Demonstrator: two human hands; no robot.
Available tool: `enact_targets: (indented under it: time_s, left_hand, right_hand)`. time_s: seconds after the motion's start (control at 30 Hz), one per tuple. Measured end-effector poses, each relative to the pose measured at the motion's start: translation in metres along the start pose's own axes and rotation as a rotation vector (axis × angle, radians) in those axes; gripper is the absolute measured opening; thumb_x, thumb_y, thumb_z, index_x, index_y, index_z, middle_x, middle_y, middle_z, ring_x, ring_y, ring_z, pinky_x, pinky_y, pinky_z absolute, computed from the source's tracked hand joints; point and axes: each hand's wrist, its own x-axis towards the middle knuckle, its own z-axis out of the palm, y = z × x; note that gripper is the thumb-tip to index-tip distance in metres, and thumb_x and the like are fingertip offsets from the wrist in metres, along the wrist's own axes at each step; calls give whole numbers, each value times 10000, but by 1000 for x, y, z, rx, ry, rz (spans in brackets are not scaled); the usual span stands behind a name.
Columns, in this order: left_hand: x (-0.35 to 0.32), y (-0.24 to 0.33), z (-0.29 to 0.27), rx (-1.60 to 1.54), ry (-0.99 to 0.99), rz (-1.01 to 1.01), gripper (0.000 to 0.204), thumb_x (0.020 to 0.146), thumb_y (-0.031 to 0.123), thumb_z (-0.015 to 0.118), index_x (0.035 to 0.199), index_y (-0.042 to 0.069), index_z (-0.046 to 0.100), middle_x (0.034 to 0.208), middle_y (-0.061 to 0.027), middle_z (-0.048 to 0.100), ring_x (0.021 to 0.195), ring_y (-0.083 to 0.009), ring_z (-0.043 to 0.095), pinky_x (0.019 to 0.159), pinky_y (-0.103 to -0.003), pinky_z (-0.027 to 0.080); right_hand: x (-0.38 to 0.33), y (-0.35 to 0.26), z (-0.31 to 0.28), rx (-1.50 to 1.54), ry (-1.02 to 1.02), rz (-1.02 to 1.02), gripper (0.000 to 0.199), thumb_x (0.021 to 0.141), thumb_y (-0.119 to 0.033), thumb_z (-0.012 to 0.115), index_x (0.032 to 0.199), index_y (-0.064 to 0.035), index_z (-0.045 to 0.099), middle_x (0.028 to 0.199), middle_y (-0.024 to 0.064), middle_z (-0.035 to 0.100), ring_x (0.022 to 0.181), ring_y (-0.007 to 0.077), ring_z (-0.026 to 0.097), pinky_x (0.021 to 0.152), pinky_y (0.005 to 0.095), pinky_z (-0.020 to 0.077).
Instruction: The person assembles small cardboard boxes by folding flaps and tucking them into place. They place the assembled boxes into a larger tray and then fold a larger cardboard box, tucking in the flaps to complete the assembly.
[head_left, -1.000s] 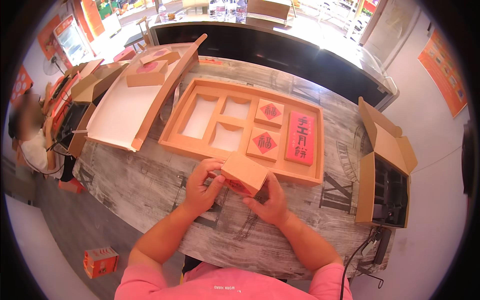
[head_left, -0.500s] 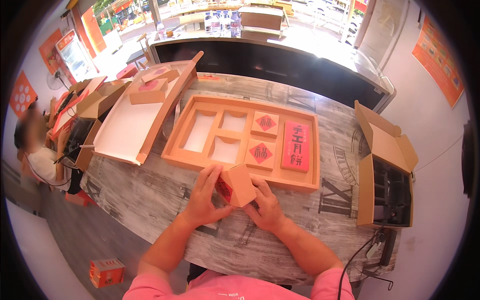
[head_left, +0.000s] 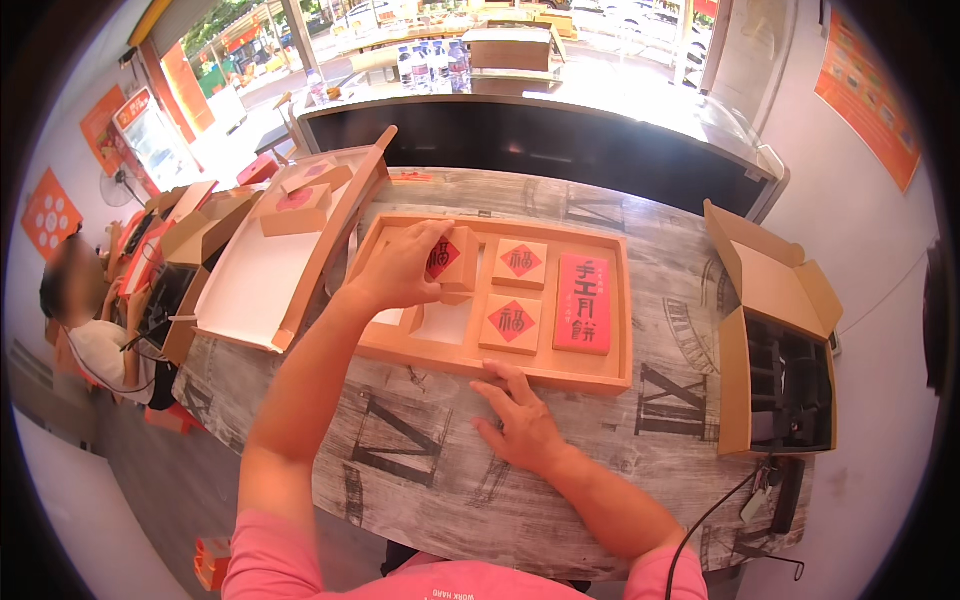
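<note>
Cardboard tray (head_left: 621,320) before us, we pinch a red-labelled box (head_left: 455,264) at an upper compartment in our left hand (head_left: 398,268), right hand (head_left: 522,425) loosely spread by the near edge

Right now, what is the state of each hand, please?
Left hand: closed on a small red-labelled box.
Right hand: open, empty, by the front edge of the tray.
</note>
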Motion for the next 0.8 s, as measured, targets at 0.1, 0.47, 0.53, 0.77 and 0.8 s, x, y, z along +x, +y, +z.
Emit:
enact_targets:
  time_s: [0.1,0.47,0.53,0.77,0.8]
  left_hand:
    - [35,-17,3,126,-187,-29,853,778,126,818,1555,17,482,1518,-235,547,1419,-379,544,1186,-388,462]
    - [98,-29,17,201,-539,-138,993,708,225,936,1576,43,490,1485,-206,577,1389,-355,566,1151,-382,480]
    - [96,-23,18,228,-528,-159,1004,693,197,941,1580,58,491,1484,-203,574,1395,-355,561,1156,-381,479]
    - [74,-26,24,257,-365,-47,943,702,179,931,1553,84,535,1519,-168,553,1416,-344,543,1197,-384,456]
    - [74,-26,24,250,-383,-51,911,710,196,926,1532,73,556,1528,-164,547,1416,-343,543,1200,-383,453]
  right_hand:
    - [1,1,2,19,-9,8,503,865,-93,829,1334,-30,660,1530,184,488,1203,345,683,961,425,607]
    - [-1,2,1,43,3,7,484,861,-73,829,1315,-34,665,1528,186,480,1186,340,686,942,423,613]
    - [-1,2,2,50,2,8,480,861,-73,830,1312,-33,667,1528,186,481,1187,340,687,940,422,615]
    - [-1,1,4,56,-5,25,478,857,-76,840,1306,-42,680,1522,193,482,1188,340,692,943,423,614]
    - [-1,0,3,41,-6,34,480,854,-78,844,1304,-43,682,1521,194,483,1188,338,692,947,424,612]
